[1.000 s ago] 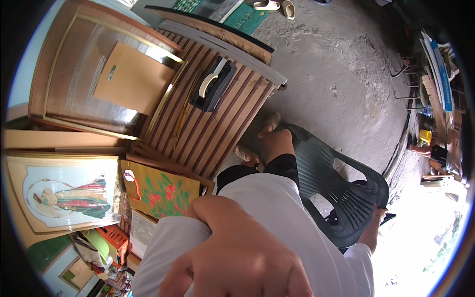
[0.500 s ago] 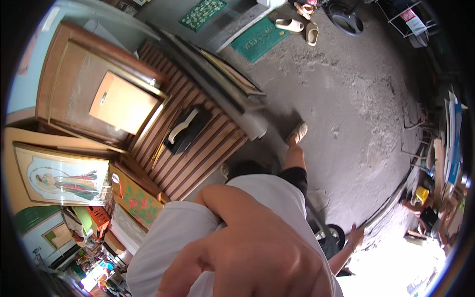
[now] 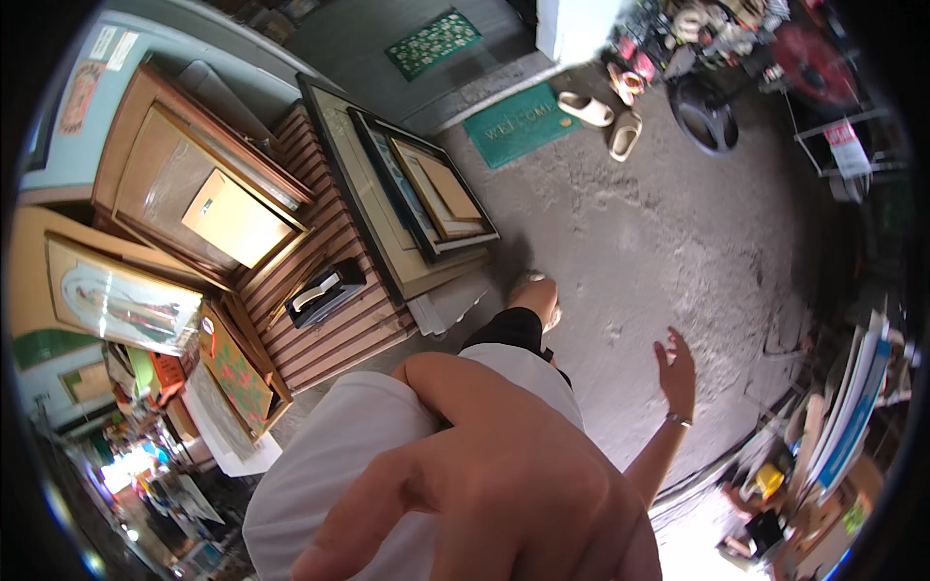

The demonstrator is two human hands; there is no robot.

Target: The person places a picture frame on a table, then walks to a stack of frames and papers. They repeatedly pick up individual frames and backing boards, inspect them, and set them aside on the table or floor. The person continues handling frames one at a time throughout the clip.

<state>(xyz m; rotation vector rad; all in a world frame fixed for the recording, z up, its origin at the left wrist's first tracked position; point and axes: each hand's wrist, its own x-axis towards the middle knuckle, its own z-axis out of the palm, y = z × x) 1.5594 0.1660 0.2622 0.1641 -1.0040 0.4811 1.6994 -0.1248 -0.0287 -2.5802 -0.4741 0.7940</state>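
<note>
Very close to the view, my left hand (image 3: 523, 484) is raised, its back facing me and its thumb spread to the side. The lower edge cuts off its fingertips, so I cannot see whether they touch anything. Its bent arm comes from a white sleeve (image 3: 334, 441). Out to the right, my right hand (image 3: 678, 370) reaches over the concrete floor with fingers apart and nothing in it. A metal band (image 3: 679, 419) circles that wrist. Below me show a black pant leg (image 3: 513, 329) and a shoe (image 3: 531, 281).
On the left, a slatted wooden bench (image 3: 339, 344) carries a black trowel-like tool with a pale handle (image 3: 320, 290). Picture frames (image 3: 373, 184) lean against it. Farther off are a green doormat (image 3: 518, 124), beige clogs (image 3: 625, 136) and a fan base (image 3: 702, 114). Boards (image 3: 852, 416) stand at right.
My view has shifted, bringing the leaning frames into fuller sight. My right arm has swung outward and up, away from my side. The left hand stays raised close to the view.
</note>
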